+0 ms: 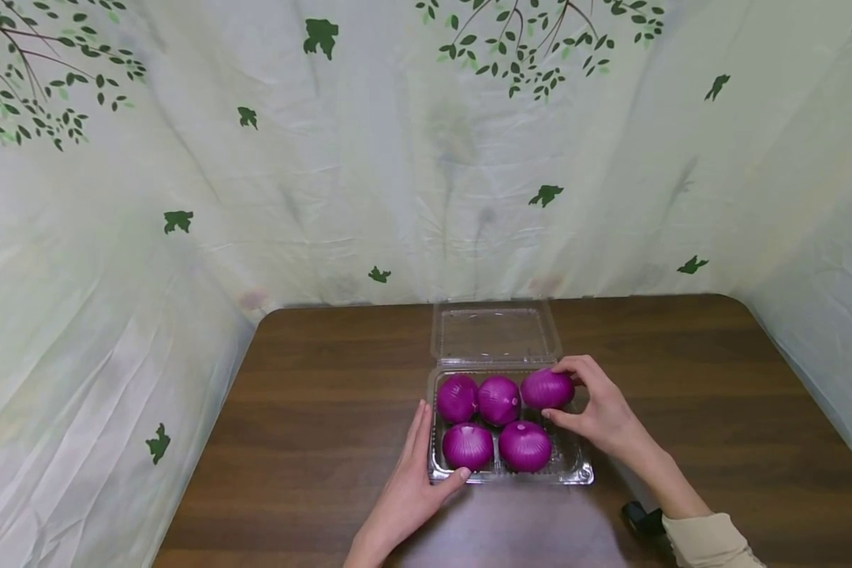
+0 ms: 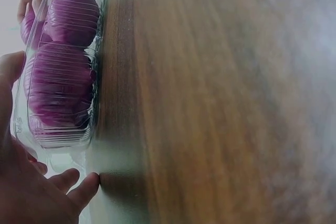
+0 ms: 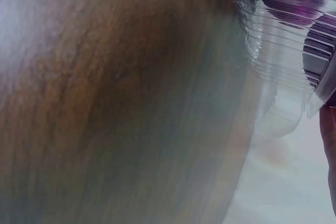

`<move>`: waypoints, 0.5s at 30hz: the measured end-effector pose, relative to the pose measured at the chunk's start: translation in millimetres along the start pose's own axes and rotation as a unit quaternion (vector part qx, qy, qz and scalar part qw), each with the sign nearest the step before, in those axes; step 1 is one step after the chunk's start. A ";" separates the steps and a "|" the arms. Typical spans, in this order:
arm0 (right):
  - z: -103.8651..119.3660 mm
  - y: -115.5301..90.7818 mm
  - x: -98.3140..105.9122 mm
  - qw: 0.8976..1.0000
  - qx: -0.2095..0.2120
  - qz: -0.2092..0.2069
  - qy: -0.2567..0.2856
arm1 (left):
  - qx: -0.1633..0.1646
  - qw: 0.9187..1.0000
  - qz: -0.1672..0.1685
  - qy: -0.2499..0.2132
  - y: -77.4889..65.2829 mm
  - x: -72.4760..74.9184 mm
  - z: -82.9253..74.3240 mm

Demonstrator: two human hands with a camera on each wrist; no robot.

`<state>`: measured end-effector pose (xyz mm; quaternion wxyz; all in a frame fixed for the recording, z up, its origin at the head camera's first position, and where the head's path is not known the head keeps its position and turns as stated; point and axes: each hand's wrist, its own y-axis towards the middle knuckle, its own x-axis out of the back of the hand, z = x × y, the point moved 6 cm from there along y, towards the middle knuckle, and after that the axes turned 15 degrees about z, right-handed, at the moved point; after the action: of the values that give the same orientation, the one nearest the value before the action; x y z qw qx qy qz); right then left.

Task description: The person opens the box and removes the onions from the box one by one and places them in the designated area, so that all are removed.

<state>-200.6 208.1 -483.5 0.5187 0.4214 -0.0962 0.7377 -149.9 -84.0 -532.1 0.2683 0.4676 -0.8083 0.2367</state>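
A clear plastic clamshell box (image 1: pixel 578 472) lies on the table with several purple-red onions in it, two in the front row and three behind. My right hand (image 1: pixel 606 414) pinches the back-right onion (image 1: pixel 547 389) between thumb and fingers, at the box's right side. Along the left wall and front-left corner, my left hand (image 1: pixel 413 483) touches the box with straight fingers, its thumb at the front rim near the front-left onion (image 1: pixel 468 446). In the left wrist view, onions (image 2: pixel 60 85) show through the ribbed wall. The right wrist view catches only part of the right hand (image 3: pixel 329 150).
The box's transparent lid (image 1: pixel 495 333) is folded back towards the table's far edge. A brown wooden table (image 1: pixel 334 410) extends to both sides. Behind it hangs a pale curtain (image 1: pixel 397 158) with leaf prints. A dark strap-like object (image 1: pixel 641 518) sits by the right wrist.
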 end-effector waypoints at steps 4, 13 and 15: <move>-0.8 -2.8 4.2 1.000 -0.016 -0.016 0.021 | 0.001 1.000 0.000 -0.002 0.5 -0.1 0.1; 3.3 -10.5 19.8 0.996 -0.046 -0.065 0.037 | -0.001 1.000 -0.003 0.006 0.9 -0.8 1.3; 7.4 -12.0 24.2 0.995 -0.050 -0.078 0.039 | -0.001 1.000 -0.004 0.007 0.8 -1.0 1.3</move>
<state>-189.1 225.7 -464.9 0.5986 0.3718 -0.0793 0.7051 -150.5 -83.9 -533.8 0.2751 0.4688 -0.8048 0.2383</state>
